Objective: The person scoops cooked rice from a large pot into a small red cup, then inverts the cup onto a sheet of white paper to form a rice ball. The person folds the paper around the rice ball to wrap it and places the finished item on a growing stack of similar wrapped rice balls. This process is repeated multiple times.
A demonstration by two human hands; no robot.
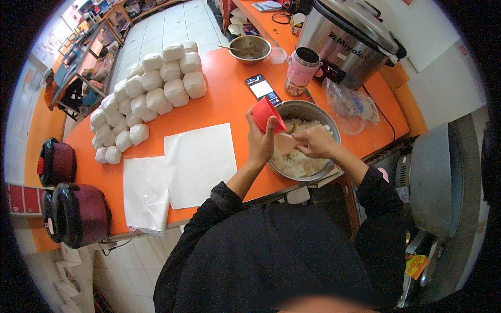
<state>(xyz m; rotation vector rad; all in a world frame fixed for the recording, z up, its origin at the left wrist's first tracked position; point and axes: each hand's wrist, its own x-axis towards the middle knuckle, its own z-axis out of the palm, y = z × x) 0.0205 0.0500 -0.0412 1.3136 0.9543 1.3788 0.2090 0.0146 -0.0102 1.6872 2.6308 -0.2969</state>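
Note:
A red plastic bowl point(267, 114) is tilted in my left hand point(261, 139), above the left side of a large metal bowl point(334, 123) of cooked rice point(299, 164). My right hand point(315, 143) grips a rice paddle point(284, 143), whose pinkish-brown blade lies over the rice beside the red bowl. Left of my hands, a stack of white wrapping sheets point(201, 168) lies on the orange table, next to white sheets in clear plastic point(145, 191). White wrapped packets point(156, 99) are piled farther back at the left.
A phone point(261, 89), a pink tumbler point(299, 74) and a metal bowl with a spoon point(250, 49) stand behind the rice bowl. A large Miyako rice cooker point(344, 47) and a clear plastic bag point(350, 103) are at the right. Dark red containers point(88, 213) sit at the left edge; a person point(49, 90) is far left.

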